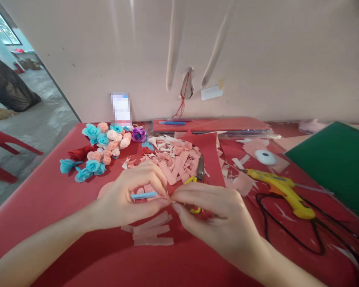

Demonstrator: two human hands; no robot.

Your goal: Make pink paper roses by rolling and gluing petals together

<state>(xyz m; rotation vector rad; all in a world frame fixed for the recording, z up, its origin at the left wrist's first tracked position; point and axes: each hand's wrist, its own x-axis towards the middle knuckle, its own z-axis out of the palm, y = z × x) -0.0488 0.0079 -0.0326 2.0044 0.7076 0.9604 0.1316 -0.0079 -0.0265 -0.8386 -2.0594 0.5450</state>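
1. The left hand [124, 199] is curled, thumb and fingers pinching the near side of the pink paper piece [163, 195].
2. A blue stick [143, 195] lies within that hand's curl, its right end meeting the paper; whether the paper wraps it, I cannot tell. It looks light and stiff, best steadied along its middle.
3. The pink paper piece sits between both sets of fingertips, above the red table [86, 261]. It should be nearly weightless, soft and easily creased or torn, so a light pinch at its edges suits it.
4. The right hand [218, 211] closes thumb and fingertips on the paper's other side.
5. Counts, leftward first: one red stool [10, 139]; one purple flower [139, 134], beside blue, pink, white and red flowers [113, 137] too overlapped to number.
6. Four or five loose strips [154, 240] nearest the wearer; a pile of pink scraps [179, 161], uncountable.
7. One pair of yellow-handled scissors [200, 167], one white oval object [265, 157], one yellow glue gun [283, 187], one green sheet [332, 167].
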